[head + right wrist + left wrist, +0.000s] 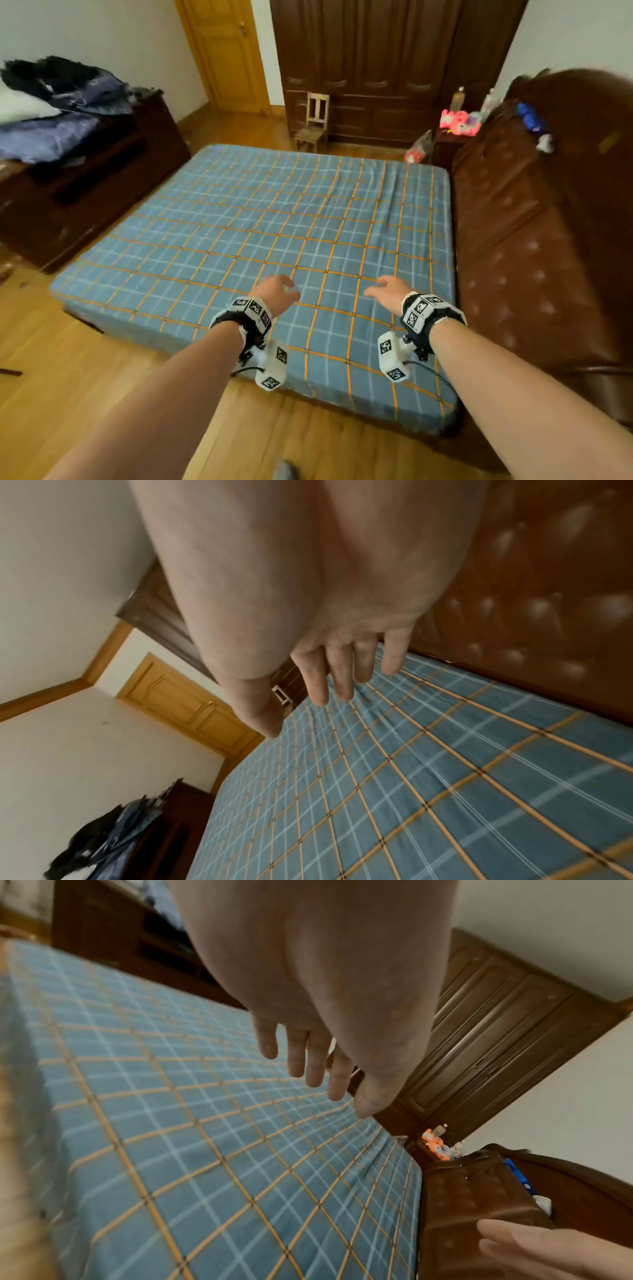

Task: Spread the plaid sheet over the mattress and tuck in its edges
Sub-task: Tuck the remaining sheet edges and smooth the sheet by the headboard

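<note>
The blue plaid sheet (260,222) with orange and white lines lies flat over the whole mattress, with a few creases near the far right corner. Both hands hover above its near part, palms down, holding nothing. My left hand (279,291) is left of centre and its fingers (301,1053) hang loose over the sheet (205,1137). About a forearm's width to its right, my right hand (388,291) has its fingers (346,674) relaxed above the sheet (428,777).
A brown tufted headboard (534,240) runs along the bed's right side. A dark chest (85,192) piled with clothes stands on the left. A small wooden chair (313,123), a dark wardrobe (376,68) and a nightstand with toys (455,126) lie beyond the bed.
</note>
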Demonstrator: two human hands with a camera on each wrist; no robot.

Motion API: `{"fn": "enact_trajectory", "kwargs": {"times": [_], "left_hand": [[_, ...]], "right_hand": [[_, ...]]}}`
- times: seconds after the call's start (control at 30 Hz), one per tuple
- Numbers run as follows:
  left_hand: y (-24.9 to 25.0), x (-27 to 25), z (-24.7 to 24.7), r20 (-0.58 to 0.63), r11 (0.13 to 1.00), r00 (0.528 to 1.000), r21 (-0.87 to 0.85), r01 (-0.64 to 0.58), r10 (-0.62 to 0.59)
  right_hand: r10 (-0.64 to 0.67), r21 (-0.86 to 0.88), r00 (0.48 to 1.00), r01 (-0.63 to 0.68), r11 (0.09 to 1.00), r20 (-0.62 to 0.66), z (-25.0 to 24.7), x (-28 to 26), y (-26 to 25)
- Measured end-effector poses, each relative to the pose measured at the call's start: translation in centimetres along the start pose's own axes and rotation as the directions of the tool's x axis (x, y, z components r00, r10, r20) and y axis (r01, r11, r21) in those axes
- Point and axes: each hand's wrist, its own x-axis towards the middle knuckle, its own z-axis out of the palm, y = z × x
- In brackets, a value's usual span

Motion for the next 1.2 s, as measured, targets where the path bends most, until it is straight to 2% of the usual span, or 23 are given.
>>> {"fn": "enact_trajectory", "kwargs": {"times": [0.13, 0.33, 0.47, 0.57, 0.7, 0.87, 1.0, 1.1, 1.2], "left_hand": [[-1.6, -0.6, -4.2, -0.091, 0.995, 0.995, 0.089, -0.041, 0.049], [-5.4, 2.5, -8.1, -0.110, 0.991, 0.990, 0.111, -0.072, 0.084], [-9.3, 5.0, -11.0, -0.053, 0.989, 0.991, 0.093, -0.115, 0.120], [-14.2, 7.2, -14.5, 0.000, 0.987, 0.990, 0.081, -0.142, 0.143], [-23.7, 9.4, -21.6, -0.022, 0.990, 0.991, 0.063, -0.129, 0.130], [-38.2, 10.1, -32.0, -0.064, 0.994, 0.995, 0.085, -0.067, 0.073], [-50.2, 10.2, -39.7, -0.138, 0.998, 0.990, 0.047, 0.047, -0.040], [-59.8, 10.6, -44.0, -0.134, 0.988, 0.979, 0.011, 0.155, -0.152], [-69.3, 12.1, -47.8, -0.143, 0.963, 0.953, -0.040, 0.266, -0.269]], "right_hand": [[-0.026, -0.082, 0.999, 0.029, 0.996, 0.033, -0.2, -0.7, -4.2], [-0.043, -0.156, 0.999, 0.043, 0.987, 0.007, 1.4, 1.2, -9.2], [-0.044, -0.219, 0.999, 0.039, 0.975, -0.017, 4.0, 2.2, -13.8], [-0.059, -0.255, 0.998, 0.053, 0.966, -0.016, 7.5, 3.4, -19.4], [-0.118, -0.261, 0.993, 0.116, 0.958, 0.008, 15.6, 5.4, -29.9], [-0.220, -0.270, 0.968, 0.245, 0.931, 0.121, 29.0, 7.4, -45.7], [-0.334, -0.324, 0.920, 0.386, 0.864, 0.205, 40.8, 9.0, -58.3], [-0.400, -0.427, 0.861, 0.505, 0.750, 0.316, 49.9, 10.5, -66.4], [-0.422, -0.450, 0.804, 0.588, 0.672, 0.419, 58.4, 13.2, -73.3]]}}
